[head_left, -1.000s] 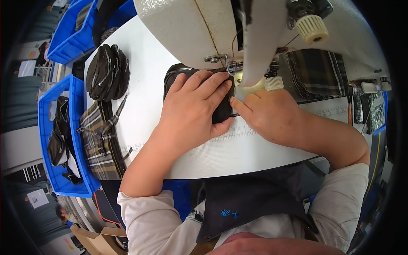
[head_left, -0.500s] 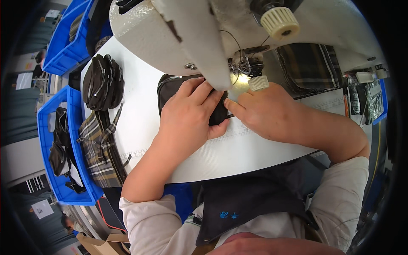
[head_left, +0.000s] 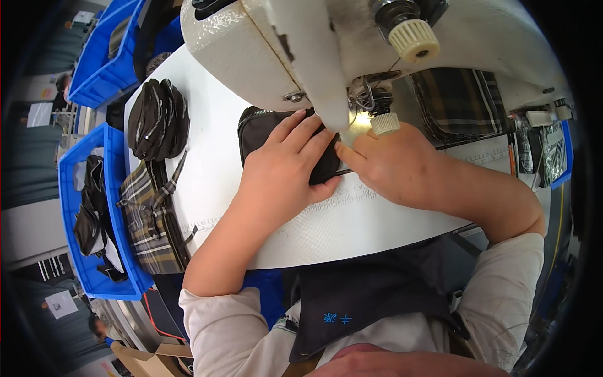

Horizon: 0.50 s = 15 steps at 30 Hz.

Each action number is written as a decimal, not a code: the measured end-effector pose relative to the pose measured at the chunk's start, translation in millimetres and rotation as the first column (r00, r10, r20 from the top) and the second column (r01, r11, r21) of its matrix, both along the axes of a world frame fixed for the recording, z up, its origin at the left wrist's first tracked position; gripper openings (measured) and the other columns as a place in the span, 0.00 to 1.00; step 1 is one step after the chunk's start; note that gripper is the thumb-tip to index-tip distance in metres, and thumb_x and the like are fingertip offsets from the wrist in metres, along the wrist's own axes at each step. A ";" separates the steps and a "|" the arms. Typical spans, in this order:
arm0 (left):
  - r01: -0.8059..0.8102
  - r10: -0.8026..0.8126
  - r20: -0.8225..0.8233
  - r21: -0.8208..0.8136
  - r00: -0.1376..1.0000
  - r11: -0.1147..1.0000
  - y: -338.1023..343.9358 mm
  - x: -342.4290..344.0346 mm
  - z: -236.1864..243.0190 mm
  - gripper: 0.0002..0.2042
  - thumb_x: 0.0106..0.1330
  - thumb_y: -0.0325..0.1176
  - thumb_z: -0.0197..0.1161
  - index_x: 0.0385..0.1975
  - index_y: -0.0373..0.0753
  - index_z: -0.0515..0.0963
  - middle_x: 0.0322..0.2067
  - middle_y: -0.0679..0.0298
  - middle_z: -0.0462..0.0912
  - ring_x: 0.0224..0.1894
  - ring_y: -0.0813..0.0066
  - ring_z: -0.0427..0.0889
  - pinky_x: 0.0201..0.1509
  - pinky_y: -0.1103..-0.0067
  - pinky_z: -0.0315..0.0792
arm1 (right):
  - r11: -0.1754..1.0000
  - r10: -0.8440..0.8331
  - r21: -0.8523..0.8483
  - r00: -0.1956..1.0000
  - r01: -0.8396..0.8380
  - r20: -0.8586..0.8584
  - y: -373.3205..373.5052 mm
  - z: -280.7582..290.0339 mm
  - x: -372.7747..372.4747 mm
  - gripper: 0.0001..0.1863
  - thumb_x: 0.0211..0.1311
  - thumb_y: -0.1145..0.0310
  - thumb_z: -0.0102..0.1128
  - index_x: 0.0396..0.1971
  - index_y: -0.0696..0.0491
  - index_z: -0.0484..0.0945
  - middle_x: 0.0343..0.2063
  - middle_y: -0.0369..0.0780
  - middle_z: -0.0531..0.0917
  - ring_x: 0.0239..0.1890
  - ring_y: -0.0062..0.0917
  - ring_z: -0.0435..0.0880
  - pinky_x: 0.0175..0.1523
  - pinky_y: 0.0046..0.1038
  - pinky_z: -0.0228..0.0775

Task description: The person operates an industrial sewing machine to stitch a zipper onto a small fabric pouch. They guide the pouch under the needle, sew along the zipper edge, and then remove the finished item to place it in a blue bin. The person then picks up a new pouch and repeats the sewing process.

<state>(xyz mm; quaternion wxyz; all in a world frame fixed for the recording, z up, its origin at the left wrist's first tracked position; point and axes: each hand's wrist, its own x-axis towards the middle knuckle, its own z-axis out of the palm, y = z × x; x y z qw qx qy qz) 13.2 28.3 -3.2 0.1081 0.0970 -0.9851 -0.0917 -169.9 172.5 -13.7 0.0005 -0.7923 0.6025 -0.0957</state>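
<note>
Head view: off-white, enamelled sewing machine (head_left: 239, 60) taken as landmark for all places. Dark brown, round-cornered fabric pouch (head_left: 253, 133) with a silvery zip along its upper edge lies flat just on the near side of the machine, its right end beside the lit needle area. Left hand (head_left: 284, 157) laid palm-down over the pouch, fingers extended and slightly spread, thumb held apart at the lower edge. Right hand (head_left: 399, 166) near the machine's needle area, fingers curled, index fingertip at the pouch's right edge; cannot tell whether it pinches the fabric. White, smooth work table (head_left: 301, 242) stretches below and left of the machine. Well left of it: a pile of dark brown zippered pouches (head_left: 157, 122), adjoining brown-and-white plaid cloth (head_left: 151, 217), then a blue plastic bin (head_left: 69, 201) of dark pieces. Right of the needle area, under the machine's arm, folded dark plaid fabric (head_left: 461, 103).
</note>
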 end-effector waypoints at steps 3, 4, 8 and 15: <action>-0.005 0.002 0.047 0.077 0.999 0.997 -1.4 3.3 8.3 0.33 0.47 0.33 0.77 0.59 0.43 0.81 0.65 0.63 0.80 0.69 0.58 0.79 0.61 0.66 0.82 | 0.996 0.078 -0.036 0.996 -0.077 0.033 3.5 -3.4 0.8 0.13 0.59 0.71 0.64 0.44 0.56 0.83 0.29 0.37 0.85 0.32 0.29 0.88 0.34 0.33 0.81; 0.004 -0.008 0.053 0.088 0.999 0.996 -2.1 4.4 10.9 0.33 0.48 0.32 0.76 0.60 0.43 0.81 0.65 0.63 0.80 0.69 0.58 0.79 0.61 0.66 0.82 | 0.996 0.089 -0.027 0.996 -0.088 0.024 4.4 -5.7 2.4 0.13 0.59 0.71 0.64 0.44 0.55 0.83 0.29 0.37 0.85 0.32 0.29 0.88 0.34 0.33 0.81; -0.006 0.002 0.036 0.119 0.999 0.993 -2.2 7.3 9.3 0.31 0.48 0.29 0.73 0.59 0.43 0.80 0.63 0.64 0.82 0.64 0.55 0.83 0.58 0.66 0.83 | 0.992 0.124 0.009 0.992 -0.125 0.026 3.8 -2.1 3.0 0.14 0.58 0.71 0.64 0.44 0.56 0.83 0.30 0.37 0.85 0.32 0.29 0.87 0.34 0.33 0.80; 0.002 -0.010 -0.268 -0.029 0.963 1.000 -7.3 -5.3 -13.1 0.20 0.48 0.27 0.75 0.45 0.42 0.85 0.49 0.66 0.87 0.47 0.56 0.86 0.49 0.68 0.80 | 0.942 0.178 -0.272 0.980 -0.195 -0.084 4.1 -12.6 12.1 0.15 0.57 0.70 0.64 0.41 0.63 0.85 0.37 0.43 0.85 0.43 0.35 0.84 0.44 0.32 0.77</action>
